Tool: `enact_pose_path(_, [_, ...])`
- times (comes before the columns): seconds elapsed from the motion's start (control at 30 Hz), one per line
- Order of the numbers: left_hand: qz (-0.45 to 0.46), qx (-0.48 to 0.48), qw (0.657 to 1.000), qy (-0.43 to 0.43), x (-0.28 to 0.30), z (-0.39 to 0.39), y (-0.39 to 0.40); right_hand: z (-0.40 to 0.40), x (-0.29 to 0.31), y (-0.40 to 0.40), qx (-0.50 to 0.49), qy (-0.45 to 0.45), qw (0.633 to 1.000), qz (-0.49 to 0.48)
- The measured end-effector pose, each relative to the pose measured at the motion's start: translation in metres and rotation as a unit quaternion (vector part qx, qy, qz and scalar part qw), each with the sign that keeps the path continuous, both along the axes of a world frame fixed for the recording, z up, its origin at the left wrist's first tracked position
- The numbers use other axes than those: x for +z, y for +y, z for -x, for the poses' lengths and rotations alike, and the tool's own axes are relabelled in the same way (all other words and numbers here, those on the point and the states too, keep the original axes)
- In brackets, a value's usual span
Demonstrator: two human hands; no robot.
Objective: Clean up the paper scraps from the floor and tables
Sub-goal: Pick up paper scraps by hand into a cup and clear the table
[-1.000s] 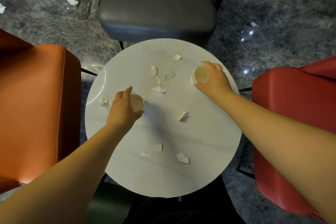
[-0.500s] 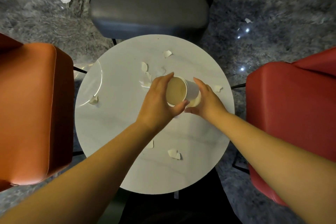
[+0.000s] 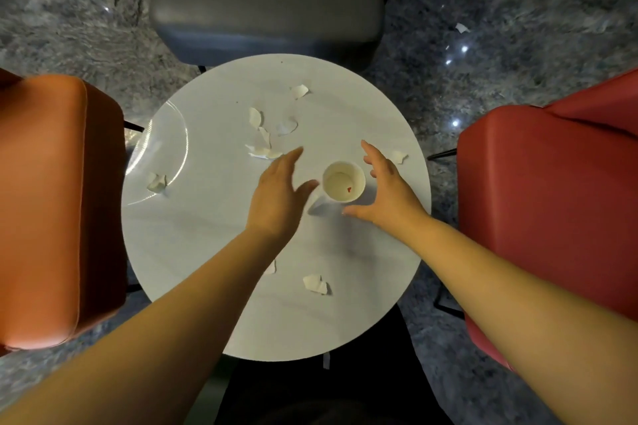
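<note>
Released, upright paper cup holds a red speck.

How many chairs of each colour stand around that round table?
Orange chair: 1
Red chair: 1
Dark grey chair: 1
Total: 3 chairs around the white table.

Two bare forearms and hands, no sleeves

Left hand and right hand: no rings, watches, bracelets or gloves showing. Arms uncovered up to frame edge. Dark clothing at bottom centre, probably trousers; details too dim to tell.
</note>
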State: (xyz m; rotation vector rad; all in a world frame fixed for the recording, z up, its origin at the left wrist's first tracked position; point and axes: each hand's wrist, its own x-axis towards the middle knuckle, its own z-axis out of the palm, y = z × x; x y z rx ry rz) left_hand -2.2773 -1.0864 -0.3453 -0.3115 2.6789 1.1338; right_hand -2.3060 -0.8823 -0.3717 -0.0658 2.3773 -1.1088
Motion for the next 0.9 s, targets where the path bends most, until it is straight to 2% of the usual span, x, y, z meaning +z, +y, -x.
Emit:
enact_pose_path(0.13, [0.103,-0.009,0.992,-0.077,-0.017,-0.04,-0.052,0.003,0.0,-0.012,0.03,0.012,0.999,0.004])
enact_pose_path(0.3, [0.108,-0.108,0.973,-0.171,-0.039,-0.078,-0.067,0.005,-0.005,-0.021,0.03,0.048,0.998,-0.006])
enact_pose_path(0.5, [0.126,-0.119,0.97,-0.17,-0.063,-0.1,-0.056,-0.001,-0.015,-0.022,0.029,0.061,0.998,-0.013])
enact_pose_path(0.9, [0.125,-0.051,0.975,-0.176,-0.068,-0.114,-0.055,-0.007,-0.021,-0.016,0.047,0.067,0.996,-0.022])
